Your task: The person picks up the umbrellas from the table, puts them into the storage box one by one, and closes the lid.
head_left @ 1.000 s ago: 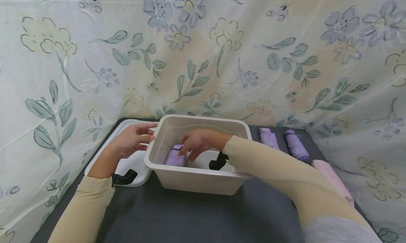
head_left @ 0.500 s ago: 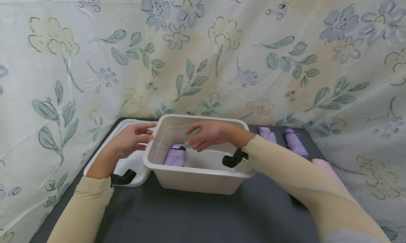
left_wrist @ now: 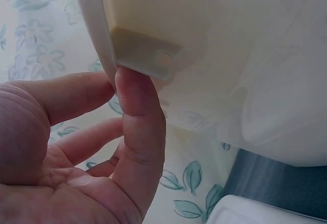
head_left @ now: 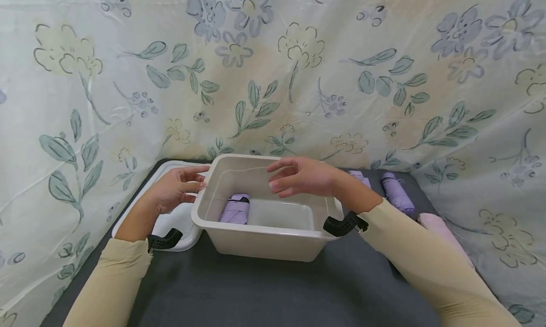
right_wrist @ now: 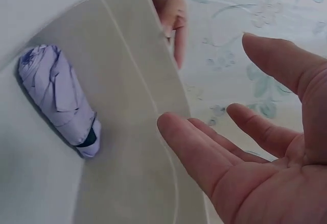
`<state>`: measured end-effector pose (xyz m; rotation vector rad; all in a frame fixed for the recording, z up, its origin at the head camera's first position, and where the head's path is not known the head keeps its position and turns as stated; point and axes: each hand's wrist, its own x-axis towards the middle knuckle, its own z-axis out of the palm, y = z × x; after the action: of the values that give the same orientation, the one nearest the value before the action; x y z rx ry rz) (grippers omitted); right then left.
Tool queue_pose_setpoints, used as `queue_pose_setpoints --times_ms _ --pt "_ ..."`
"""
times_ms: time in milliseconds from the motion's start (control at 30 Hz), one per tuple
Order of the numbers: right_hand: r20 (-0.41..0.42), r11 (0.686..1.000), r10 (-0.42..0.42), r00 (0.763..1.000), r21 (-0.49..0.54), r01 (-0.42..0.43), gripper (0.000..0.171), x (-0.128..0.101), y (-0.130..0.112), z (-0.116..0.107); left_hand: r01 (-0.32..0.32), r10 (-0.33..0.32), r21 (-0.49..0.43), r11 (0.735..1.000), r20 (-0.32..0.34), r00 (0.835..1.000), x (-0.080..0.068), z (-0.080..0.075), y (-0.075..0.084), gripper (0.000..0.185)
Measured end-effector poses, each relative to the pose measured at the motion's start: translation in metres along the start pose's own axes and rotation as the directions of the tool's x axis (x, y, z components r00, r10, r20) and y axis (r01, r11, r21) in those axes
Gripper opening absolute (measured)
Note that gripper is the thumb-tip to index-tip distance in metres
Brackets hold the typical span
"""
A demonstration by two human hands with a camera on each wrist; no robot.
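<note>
A beige plastic storage bin (head_left: 264,244) stands in the middle of the table. My left hand (head_left: 176,189) pinches its left rim; thumb and a finger meet at the edge in the left wrist view. Inside, against the near left side, lies a rolled lavender fabric bundle (head_left: 235,209) with a dark band near one end, also plain in the right wrist view (right_wrist: 61,96). Above the bin's right half hovers my right hand (head_left: 304,177), its fingers spread apart and holding nothing. The right forearm partly covers the things at the right.
A white lid (head_left: 179,225) lies left of the bin, partly under my left arm. Along the table's right side lie another lavender roll (head_left: 397,193), a partly hidden lavender one (head_left: 360,177) and a pink roll (head_left: 439,227). Floral cloth (head_left: 256,118) hangs behind the dark grey table (head_left: 264,294).
My right hand has let go of the lavender bundle at the bin's left, then risen and drawn back to the right. The left hand keeps its place on the rim.
</note>
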<state>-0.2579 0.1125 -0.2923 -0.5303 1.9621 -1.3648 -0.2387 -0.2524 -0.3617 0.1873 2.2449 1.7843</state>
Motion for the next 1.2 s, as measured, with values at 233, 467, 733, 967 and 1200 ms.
queue_pose_setpoints --times_ms 233,467,733,967,1200 --pt "-0.093 0.992 -0.102 0.99 0.068 0.108 0.05 -0.027 0.013 -0.01 -0.017 0.017 0.011 1.0 0.004 1.0 -0.001 0.001 -0.002 0.067" --pt "-0.181 0.968 -0.193 0.965 0.123 0.216 0.047 -0.052 0.032 -0.021 -0.028 0.028 0.008 1.0 0.001 1.0 -0.004 0.002 -0.005 0.066" --pt "-0.294 0.922 -0.286 0.912 0.176 0.345 0.031 -0.078 0.063 -0.034 -0.041 0.041 0.017 0.999 -0.005 0.999 -0.005 0.004 -0.007 0.067" --pt "-0.378 0.898 -0.337 0.862 0.146 0.415 0.032 -0.098 0.085 -0.043 -0.043 0.043 0.019 0.999 -0.011 0.999 -0.006 0.002 -0.008 0.067" --pt "-0.369 0.848 -0.413 0.833 0.178 0.499 0.036 -0.119 0.12 -0.058 -0.042 0.042 0.019 0.999 -0.009 0.999 -0.005 0.003 -0.007 0.067"
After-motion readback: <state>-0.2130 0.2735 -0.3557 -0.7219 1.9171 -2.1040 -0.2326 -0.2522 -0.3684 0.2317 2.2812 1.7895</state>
